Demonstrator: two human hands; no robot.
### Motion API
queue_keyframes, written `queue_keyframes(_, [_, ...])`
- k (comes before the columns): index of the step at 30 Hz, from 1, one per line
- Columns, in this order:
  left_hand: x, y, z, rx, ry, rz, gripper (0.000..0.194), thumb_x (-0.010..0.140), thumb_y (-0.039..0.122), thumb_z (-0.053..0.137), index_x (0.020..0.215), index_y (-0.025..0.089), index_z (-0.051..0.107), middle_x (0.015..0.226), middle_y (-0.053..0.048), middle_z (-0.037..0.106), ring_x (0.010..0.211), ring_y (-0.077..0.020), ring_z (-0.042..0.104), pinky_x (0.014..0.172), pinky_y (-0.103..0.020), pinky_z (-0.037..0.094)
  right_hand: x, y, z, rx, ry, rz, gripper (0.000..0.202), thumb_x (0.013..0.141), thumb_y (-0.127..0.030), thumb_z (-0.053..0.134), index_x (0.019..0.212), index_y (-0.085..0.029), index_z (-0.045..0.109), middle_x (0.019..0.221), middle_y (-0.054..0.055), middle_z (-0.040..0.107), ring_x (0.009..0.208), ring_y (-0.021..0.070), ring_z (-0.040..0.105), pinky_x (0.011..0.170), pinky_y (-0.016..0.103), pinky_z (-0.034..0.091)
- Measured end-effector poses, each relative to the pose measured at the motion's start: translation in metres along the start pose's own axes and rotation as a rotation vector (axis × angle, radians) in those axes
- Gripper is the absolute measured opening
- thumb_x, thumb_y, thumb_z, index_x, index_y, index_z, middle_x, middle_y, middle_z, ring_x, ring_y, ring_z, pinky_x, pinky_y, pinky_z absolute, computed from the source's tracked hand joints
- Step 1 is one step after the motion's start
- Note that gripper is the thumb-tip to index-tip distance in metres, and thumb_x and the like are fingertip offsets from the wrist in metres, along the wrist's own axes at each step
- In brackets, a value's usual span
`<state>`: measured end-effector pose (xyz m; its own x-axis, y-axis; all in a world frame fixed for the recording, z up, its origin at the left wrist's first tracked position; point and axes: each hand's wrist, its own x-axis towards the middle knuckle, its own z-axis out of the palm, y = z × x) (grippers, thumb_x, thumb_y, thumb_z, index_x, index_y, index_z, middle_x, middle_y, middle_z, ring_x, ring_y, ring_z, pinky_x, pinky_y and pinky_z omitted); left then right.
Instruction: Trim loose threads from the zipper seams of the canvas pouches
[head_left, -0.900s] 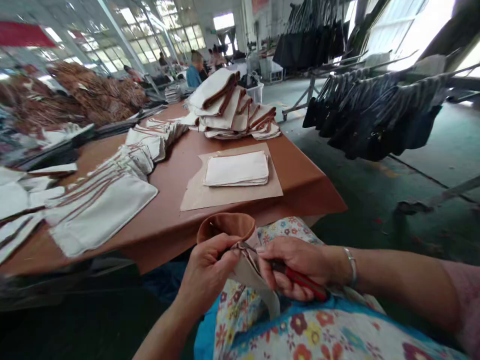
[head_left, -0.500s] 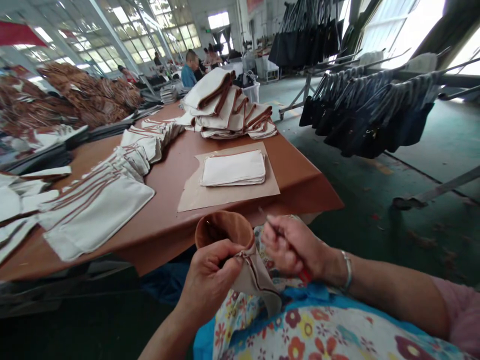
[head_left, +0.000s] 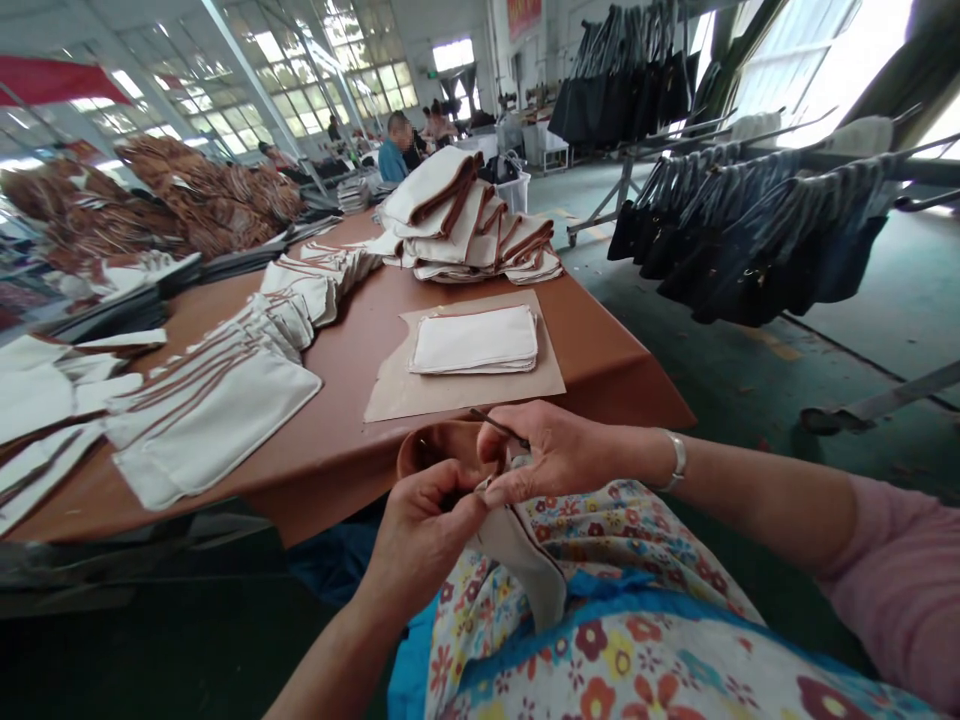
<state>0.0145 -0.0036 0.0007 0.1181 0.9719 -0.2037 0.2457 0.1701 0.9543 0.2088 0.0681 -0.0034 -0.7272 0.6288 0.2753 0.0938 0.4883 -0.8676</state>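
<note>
My left hand (head_left: 431,530) is closed on a small leather-like pouch (head_left: 431,445), pinching its edge between thumb and fingers. The pouch has a curved brown inside and an off-white flap (head_left: 536,575) with a dark seam, hanging over my lap. My right hand (head_left: 551,450) meets the left at the pinched edge, its thumb against the material. A thin dark pointed tool (head_left: 495,425) sticks out from its curled fingers, toward the left. The rest of the tool is hidden in the hand.
On the brown-covered table (head_left: 352,350) lie a stack of white rectangular pieces (head_left: 476,340) on cardboard (head_left: 394,395), a fanned row of off-white pieces (head_left: 225,420) and a taller pile (head_left: 457,215). Dark bags (head_left: 757,250) hang from a rack at right. A person (head_left: 394,150) sits far back.
My right hand has come left and turned, bringing its fingertips onto the pouch edge beside my left hand. The tool's tip now points left. The left hand keeps its hold.
</note>
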Motion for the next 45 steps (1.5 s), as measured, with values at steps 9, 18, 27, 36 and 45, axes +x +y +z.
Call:
queue_keyframes(9, [0.011,-0.007,0.0,0.112,-0.014,-0.013,0.018,0.077,0.029,0.066,0.072,0.012,0.068,0.061,0.0,0.057,0.054,-0.0083,0.043,0.048,-0.018,0.032,0.004,0.014,0.002,0.035,-0.114,0.095,0.01,0.079,-0.018,0.065,0.085,-0.011,0.062,0.073,0.0,0.061,0.061,0.007,0.049,0.055,0.018,0.039])
queue_keyframes(18, [0.021,-0.016,-0.008,-0.09,-0.194,-0.173,0.023,0.079,0.036,0.067,0.07,0.015,0.065,0.06,0.0,0.054,0.052,-0.0089,0.041,0.048,-0.019,0.029,-0.006,0.024,0.008,-0.373,0.026,-0.367,0.01,0.09,-0.017,0.051,0.085,-0.013,0.058,0.079,0.007,0.063,0.073,0.0141,0.055,0.069,0.026,0.045])
queue_keyframes(27, [0.022,-0.018,-0.004,-0.106,-0.29,-0.23,0.041,0.08,0.051,0.067,0.075,0.01,0.064,0.064,-0.002,0.057,0.054,-0.009,0.044,0.05,-0.02,0.032,-0.02,0.036,0.009,-0.719,-0.062,-0.512,0.019,0.095,-0.021,0.043,0.092,-0.019,0.062,0.082,0.006,0.063,0.074,0.0161,0.053,0.072,0.029,0.043])
queue_keyframes(36, [0.016,0.001,-0.007,0.472,-0.203,0.225,0.03,0.091,0.036,0.054,0.071,0.014,0.061,0.064,0.001,0.05,0.059,-0.0098,0.042,0.052,-0.02,0.032,-0.018,0.022,-0.007,0.031,-0.07,0.058,0.034,0.1,-0.039,0.04,0.103,-0.011,0.059,0.081,0.002,0.056,0.069,0.0091,0.048,0.066,0.021,0.041])
queue_keyframes(45, [0.016,-0.007,-0.008,0.833,-0.129,0.52,0.023,0.095,0.029,0.047,0.077,0.017,0.055,0.074,0.0,0.057,0.066,-0.0126,0.049,0.059,-0.024,0.034,0.004,0.022,-0.016,0.089,-0.328,0.123,0.018,0.086,-0.027,0.061,0.085,-0.01,0.064,0.071,-0.002,0.056,0.064,0.0073,0.047,0.059,0.018,0.037])
